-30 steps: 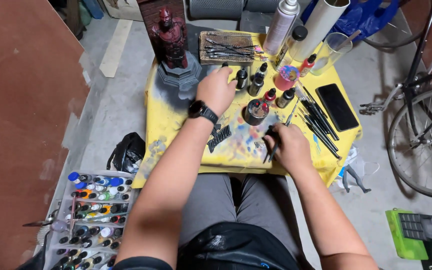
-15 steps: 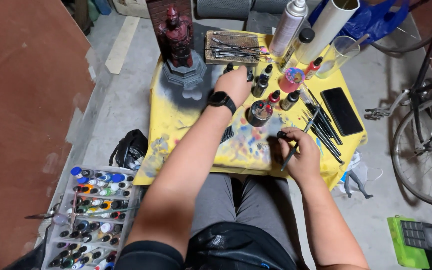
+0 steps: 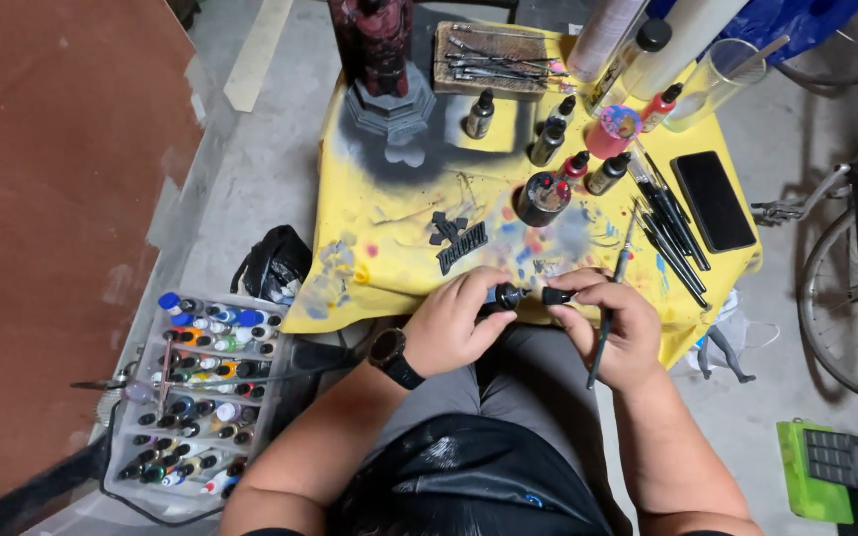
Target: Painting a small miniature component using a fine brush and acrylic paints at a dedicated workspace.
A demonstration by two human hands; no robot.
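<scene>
- The left hand, which a moment ago was stretched out among the bottles at the far side of the table, is now back at the near edge, closed around a small dark dropper bottle.
- The right hand has come in to meet it: thumb and forefinger pinch the bottle's black cap, while the other fingers keep a thin paintbrush tucked along the palm.
- Cap and bottle sit just apart, tip to tip; from here I cannot quite tell whether the cap is fully off or only loosened.
- So the reach is over and a bottle has been picked; the work has shifted to opening it, low over the lap.
- Both hands hang right over the front edge of the yellow cloth, which droops off the table corner, so a dropped cap would land on the lap or the floor.
- Ahead of the hands there is a bare, paint-speckled stretch of cloth, with small black cut-out pieces lying in it.
- Farther back the room tightens: a dark round jar, a cluster of dropper bottles and a row of brushes beside a black phone.
- A red figure on a grey base stands at the far left.
- On the floor to the left lies a tray of paint bottles; a bicycle wheel closes off the right.
</scene>
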